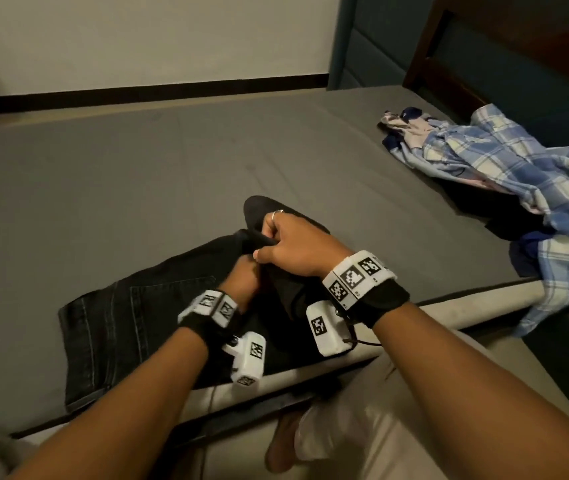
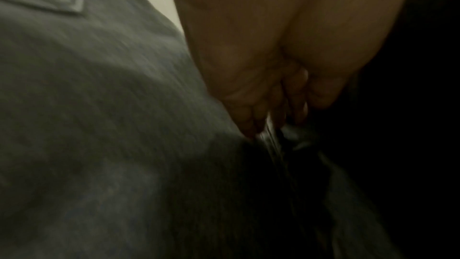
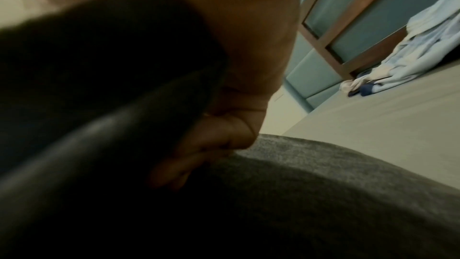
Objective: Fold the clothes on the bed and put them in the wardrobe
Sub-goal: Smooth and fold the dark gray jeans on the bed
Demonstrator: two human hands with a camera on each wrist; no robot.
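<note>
My left hand (image 1: 241, 278) and right hand (image 1: 291, 247) both clutch black jeans (image 1: 110, 337) on the grey bed (image 1: 172, 161) by a pale wall (image 1: 137, 39).

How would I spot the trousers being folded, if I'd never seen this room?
Start with the big grey bed. At its near edge, right in front of the person, lie the black jeans, which both hands grip. Unlike the blue checked shirt heaped at the far right, they are plain dark denim with a stitched back pocket.
</note>
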